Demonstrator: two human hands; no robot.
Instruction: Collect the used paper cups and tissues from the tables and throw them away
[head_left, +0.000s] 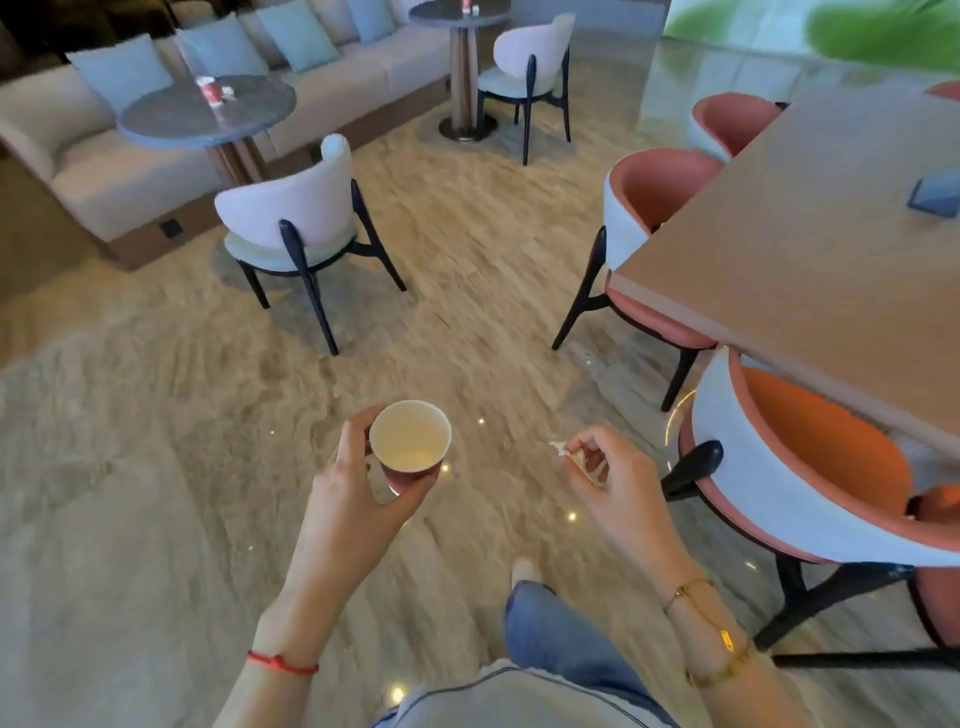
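Lounge floor under us, pale streaked stone (156, 493) with little light spots reflecting, and we're standing out in the open between the seating. Our left hand (358, 483) is out front, fingers and thumb curled round a paper cup (410, 441), red on the outside, pale and empty-looking inside, held upright with its mouth toward us. Our right hand (608, 467) is level with it, just to the right of the cup, fingertips pinching a small crumpled tissue (563, 451), the rest of the fingers loosely curled.

Beyond the cup, far off toward the sofa (93, 171), we've got a round grey bench (208, 111) with another red paper cup (209, 91) standing on it and a scrap of white tissue (228, 94) right beside that. A white chair (291, 213) sits just in front of that bench. Further back, a second round bench (460, 13) carries something small and red (469, 6), too blurred to name.

To the right of the cup in our hand, a big wooden bench (805, 249) with pink-and-white chairs (800, 457) tucked in along its edge, and a dark flat object (935, 195) lying on top, which we can't identify. A jeans leg (561, 634) shows below our right hand.
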